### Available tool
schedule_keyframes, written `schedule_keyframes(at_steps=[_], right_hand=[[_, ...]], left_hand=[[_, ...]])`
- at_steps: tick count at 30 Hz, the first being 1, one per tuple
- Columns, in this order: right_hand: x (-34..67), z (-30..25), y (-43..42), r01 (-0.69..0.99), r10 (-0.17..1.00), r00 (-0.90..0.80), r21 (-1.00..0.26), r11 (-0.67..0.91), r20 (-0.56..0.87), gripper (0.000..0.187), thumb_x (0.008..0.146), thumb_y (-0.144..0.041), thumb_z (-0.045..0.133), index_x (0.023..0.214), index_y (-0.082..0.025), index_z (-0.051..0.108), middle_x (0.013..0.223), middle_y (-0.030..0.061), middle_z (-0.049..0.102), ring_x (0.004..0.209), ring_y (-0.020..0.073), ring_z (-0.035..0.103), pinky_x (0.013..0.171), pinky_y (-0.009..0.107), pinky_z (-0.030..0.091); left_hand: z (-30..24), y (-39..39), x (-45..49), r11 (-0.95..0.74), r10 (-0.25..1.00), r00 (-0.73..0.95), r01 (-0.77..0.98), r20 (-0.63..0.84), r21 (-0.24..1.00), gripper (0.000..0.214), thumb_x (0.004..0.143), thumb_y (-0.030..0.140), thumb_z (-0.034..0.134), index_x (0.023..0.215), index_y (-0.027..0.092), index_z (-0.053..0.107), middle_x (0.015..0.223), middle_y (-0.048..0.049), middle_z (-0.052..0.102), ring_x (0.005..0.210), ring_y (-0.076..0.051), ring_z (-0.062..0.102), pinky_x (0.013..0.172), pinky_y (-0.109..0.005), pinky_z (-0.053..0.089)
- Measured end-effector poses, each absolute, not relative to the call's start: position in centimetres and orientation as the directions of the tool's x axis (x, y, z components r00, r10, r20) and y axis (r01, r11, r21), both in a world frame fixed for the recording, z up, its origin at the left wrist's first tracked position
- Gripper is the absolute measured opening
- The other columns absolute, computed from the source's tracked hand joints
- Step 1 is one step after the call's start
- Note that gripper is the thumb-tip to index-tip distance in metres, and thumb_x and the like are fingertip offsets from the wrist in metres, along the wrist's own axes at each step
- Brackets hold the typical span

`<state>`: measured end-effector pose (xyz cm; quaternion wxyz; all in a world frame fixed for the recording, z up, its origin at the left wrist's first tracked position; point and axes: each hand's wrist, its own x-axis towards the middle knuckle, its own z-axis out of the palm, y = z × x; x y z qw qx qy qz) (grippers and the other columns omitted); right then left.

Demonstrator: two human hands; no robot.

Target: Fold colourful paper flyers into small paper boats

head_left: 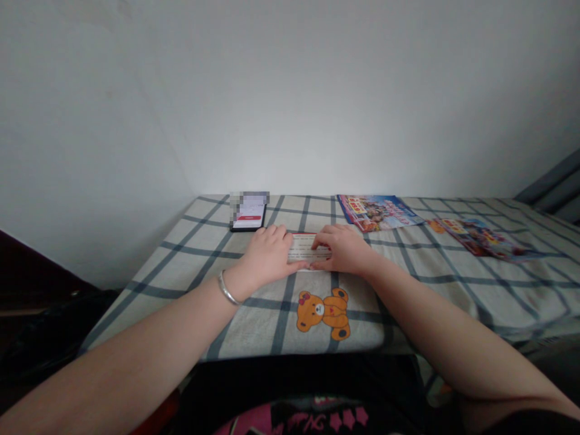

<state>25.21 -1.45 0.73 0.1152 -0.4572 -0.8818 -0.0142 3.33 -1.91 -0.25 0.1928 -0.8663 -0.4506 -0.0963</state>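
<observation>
Head view: left hand point(267, 254) and right hand point(347, 249) seem to be steadying a printed paper point(299, 248) between their bent fingers, grip impossible to tell; shifting it would call for even pressure. Beyond the left fingers, a phone point(250, 216); right of the right ones, leaflets point(380, 211); underneath, a cloth-covered bench point(181, 275); behind, a pale wall point(290, 109)

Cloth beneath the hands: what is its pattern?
The cloth has blue-grey checks on off-white, with an orange bear; best in the head view.

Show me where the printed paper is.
In the head view, the printed paper lies near the centre, between the left grip and right grip, just beyond the orange bear picture.
</observation>
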Motion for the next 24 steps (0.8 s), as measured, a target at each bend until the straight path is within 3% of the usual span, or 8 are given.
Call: schedule_keyframes(at_steps=[6,17,24], right_hand=[[25.5,0.9,-1.3,0.798,0.793,-0.573,-0.079,0.597,0.206,0.044,0.075,-0.06,0.072,0.099,-0.023,0.07,0.105,0.0072,0.066,0.096,0.0253,0.059,0.085,0.037,0.041],[26.2,1.6,-1.5,0.787,0.791,-0.589,-0.104,0.608,0.167,0.052,0.071,-0.055,0.078,0.108,-0.021,0.069,0.105,0.009,0.066,0.093,0.0241,0.06,0.083,0.036,0.045],[27.2,1.6,-1.2,0.79,0.792,-0.591,-0.088,0.606,0.151,0.056,0.069,-0.057,0.078,0.112,-0.022,0.069,0.11,0.0094,0.065,0.102,0.0277,0.06,0.09,0.04,0.046]], left_hand=[[-0.1,-2.1,3.2,-0.532,0.73,0.6,0.8,0.328,-0.278,0.062,0.084,0.071,0.055,0.104,0.013,0.063,0.103,-0.0135,0.061,0.099,-0.031,0.055,0.084,-0.042,0.04],[-0.3,-1.6,2.8,-0.53,0.777,0.555,0.831,0.296,-0.168,0.065,0.079,0.071,0.06,0.11,0.014,0.061,0.109,-0.0143,0.059,0.104,-0.032,0.052,0.085,-0.041,0.04],[0.0,-1.3,2.2,-0.546,0.795,0.558,0.829,0.239,-0.12,0.07,0.077,0.071,0.062,0.12,0.016,0.06,0.114,-0.0128,0.06,0.106,-0.032,0.053,0.087,-0.041,0.039]])
